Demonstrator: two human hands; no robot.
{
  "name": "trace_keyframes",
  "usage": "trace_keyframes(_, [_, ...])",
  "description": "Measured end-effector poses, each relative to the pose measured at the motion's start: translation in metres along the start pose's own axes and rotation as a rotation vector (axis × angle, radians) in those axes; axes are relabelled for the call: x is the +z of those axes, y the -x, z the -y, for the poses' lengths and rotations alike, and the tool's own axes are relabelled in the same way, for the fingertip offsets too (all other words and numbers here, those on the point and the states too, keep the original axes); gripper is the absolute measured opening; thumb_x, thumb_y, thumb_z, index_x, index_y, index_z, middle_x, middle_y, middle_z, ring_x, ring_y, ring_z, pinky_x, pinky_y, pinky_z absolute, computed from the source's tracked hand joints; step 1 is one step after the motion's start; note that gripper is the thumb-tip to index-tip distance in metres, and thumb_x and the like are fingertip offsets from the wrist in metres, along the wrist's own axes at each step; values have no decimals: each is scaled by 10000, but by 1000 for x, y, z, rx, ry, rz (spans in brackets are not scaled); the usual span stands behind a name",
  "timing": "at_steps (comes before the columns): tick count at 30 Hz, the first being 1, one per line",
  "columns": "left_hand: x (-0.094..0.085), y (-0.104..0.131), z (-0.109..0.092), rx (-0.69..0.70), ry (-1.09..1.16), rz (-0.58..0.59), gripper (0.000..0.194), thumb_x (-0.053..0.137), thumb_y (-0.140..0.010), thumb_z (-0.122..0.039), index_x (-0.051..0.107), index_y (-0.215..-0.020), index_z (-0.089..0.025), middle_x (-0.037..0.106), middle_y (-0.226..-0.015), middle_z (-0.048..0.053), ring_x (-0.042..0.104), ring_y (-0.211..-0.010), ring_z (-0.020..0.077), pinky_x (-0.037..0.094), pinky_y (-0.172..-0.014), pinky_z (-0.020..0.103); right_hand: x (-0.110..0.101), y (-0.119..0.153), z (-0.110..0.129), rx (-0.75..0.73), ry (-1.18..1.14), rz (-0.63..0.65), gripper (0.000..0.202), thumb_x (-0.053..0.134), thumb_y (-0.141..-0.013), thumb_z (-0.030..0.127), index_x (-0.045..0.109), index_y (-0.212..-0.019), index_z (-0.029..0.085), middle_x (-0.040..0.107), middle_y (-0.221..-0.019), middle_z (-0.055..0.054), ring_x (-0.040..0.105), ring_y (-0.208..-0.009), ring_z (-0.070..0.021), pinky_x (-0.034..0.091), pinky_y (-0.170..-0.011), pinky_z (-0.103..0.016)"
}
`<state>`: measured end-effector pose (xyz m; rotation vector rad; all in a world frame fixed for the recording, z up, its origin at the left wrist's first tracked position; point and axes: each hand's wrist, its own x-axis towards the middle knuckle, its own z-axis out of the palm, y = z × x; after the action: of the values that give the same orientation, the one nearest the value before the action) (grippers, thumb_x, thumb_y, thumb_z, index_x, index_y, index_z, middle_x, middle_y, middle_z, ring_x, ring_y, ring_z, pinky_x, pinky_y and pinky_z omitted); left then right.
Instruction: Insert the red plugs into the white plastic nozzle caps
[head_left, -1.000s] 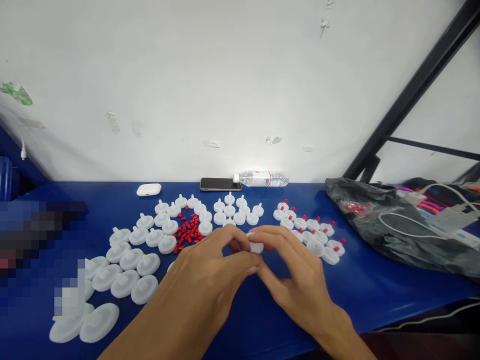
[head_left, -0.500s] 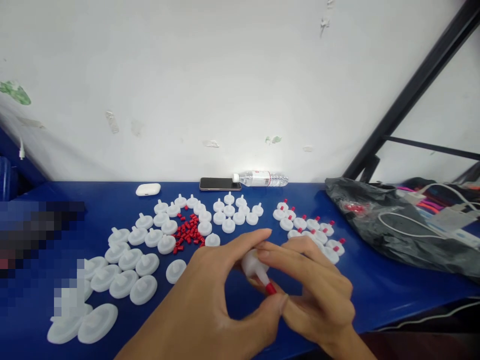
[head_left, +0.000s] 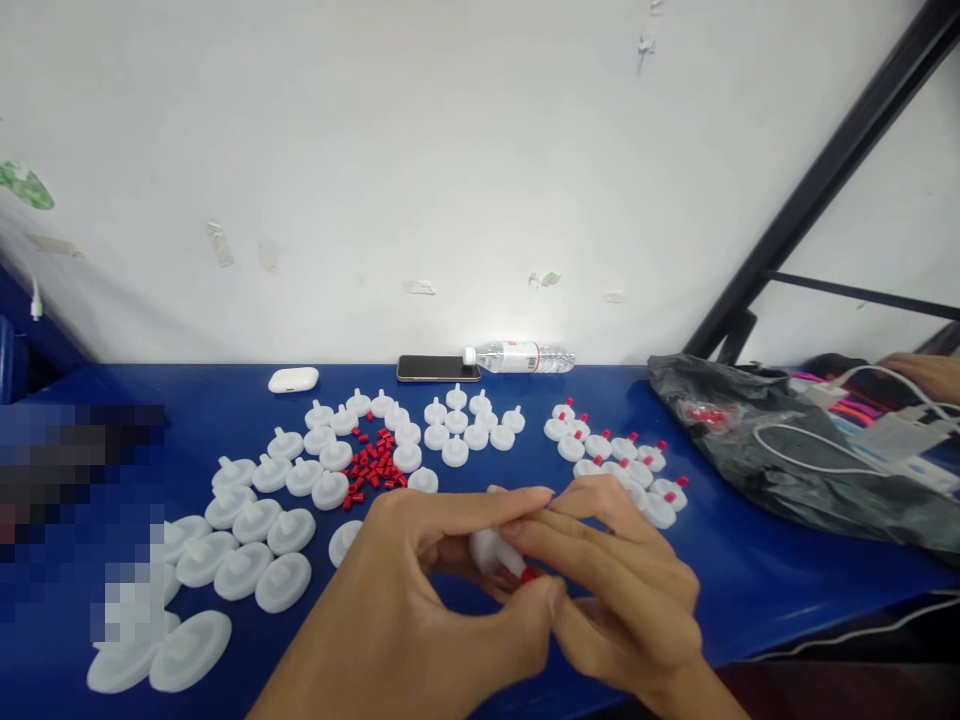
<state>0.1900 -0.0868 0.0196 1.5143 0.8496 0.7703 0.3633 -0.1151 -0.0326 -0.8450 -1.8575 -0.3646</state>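
Observation:
Both my hands meet over the blue table (head_left: 757, 580) near its front edge. My left hand (head_left: 427, 600) and my right hand (head_left: 630, 590) pinch one white plastic disc part (head_left: 489, 549) between the fingertips. A small red cap (head_left: 529, 575) sits on its stem, under my left thumb. Behind my hands lies a pile of loose red caps (head_left: 375, 465). White discs without caps (head_left: 259, 520) spread to the left and centre. Discs with red caps (head_left: 622, 455) lie to the right.
A phone (head_left: 437, 368), a lying water bottle (head_left: 521, 357) and a white earbud case (head_left: 293, 379) sit by the wall. A black plastic bag (head_left: 795, 460) with cables covers the table's right end. Another person's hand (head_left: 926, 372) shows at the far right edge.
My hands drew the white disc back toward me from the pile, and a red cap appeared on its stem. Both hands have closed tighter around it. Another person's hand appeared at right.

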Motion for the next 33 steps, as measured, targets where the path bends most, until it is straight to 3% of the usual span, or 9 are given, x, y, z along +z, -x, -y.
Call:
trace_keyframes(7, [-1, -1, 1, -88, 50, 66, 356, 754, -759, -272, 816, -1110, -253, 784, -729, -31, 681, -624, 134, 546, -558, 217, -1, 1, 0, -6, 25, -3, 407, 588, -876, 65, 693, -1235, 224, 813, -889, -13, 696, -703, -197, 496, -606, -369])
trace_keyframes(11, [-5, -6, 6, -26, -100, 86, 419, 718, -834, -325, 746, -1250, -282, 820, -886, -22, 748, -752, 156, 605, -673, 233, 0, -2, 0, 39, 8, -1, 365, 611, -881, 54, 695, -1195, 219, 812, -921, -16, 698, -724, -192, 511, -642, -367])
trace_keyframes(15, [-21, -10, 16, 77, -547, -123, 542, 621, -904, -557, 652, -1370, -281, 792, -1169, 42, 756, -827, 222, 617, -785, 363, 5, -3, -2, 175, 22, 55, 304, 644, -921, 77, 689, -1187, 217, 800, -985, -27, 696, -797, -188, 524, -728, -367])
trace_keyframes(17, [-32, -13, 18, 117, -770, -290, 491, 506, -964, -536, 663, -1341, -264, 790, -1153, 63, 751, -875, 272, 588, -820, 427, 7, -2, -4, 280, 49, 94, 241, 665, -935, 108, 705, -1143, 224, 789, -1010, -25, 700, -854, -189, 529, -793, -366])
trace_keyframes(19, [-44, -16, 16, 122, -948, -357, 420, 424, -996, -454, 713, -1231, -260, 798, -1082, 70, 744, -939, 314, 559, -826, 455, 10, -2, -5, 399, 63, 173, 168, 656, -953, 144, 724, -1075, 237, 766, -1054, -29, 696, -937, -200, 535, -843, -363])
trace_keyframes(25, [-64, -8, 17, -126, -1186, -91, 331, 397, -995, -314, 713, -929, -241, 795, -952, 83, 747, -871, 314, 535, -769, 423, 13, 3, -11, 631, 96, 498, 140, 615, -981, 192, 734, -1011, 259, 733, -1025, -24, 693, -924, -224, 554, -880, -416])
trace_keyframes(26, [-65, -2, 22, -182, -1206, -25, 315, 403, -993, -304, 709, -946, -249, 792, -932, 75, 747, -839, 300, 532, -738, 403, 13, 5, -13, 639, 145, 513, 168, 601, -986, 180, 728, -1063, 259, 738, -1033, -31, 695, -927, -240, 554, -883, -446])
trace_keyframes(30, [-68, 24, 51, -68, -1428, 15, 329, 386, -937, -152, 691, -980, -267, 771, -862, 68, 740, -765, 294, 487, -664, 389, 10, 13, -27, 600, 433, 434, 303, 522, -1002, 141, 660, -1266, 197, 726, -1157, -112, 670, -1055, -329, 541, -914, -566])
trace_keyframes(33, [-69, 31, 63, -119, -1435, 89, 404, 374, -883, -58, 694, -1015, -266, 774, -912, 69, 750, -794, 296, 479, -663, 381, 10, 14, -30, 516, 449, 438, 330, 520, -1021, 201, 629, -1331, 178, 677, -1311, -133, 618, -1218, -329, 519, -1029, -565])
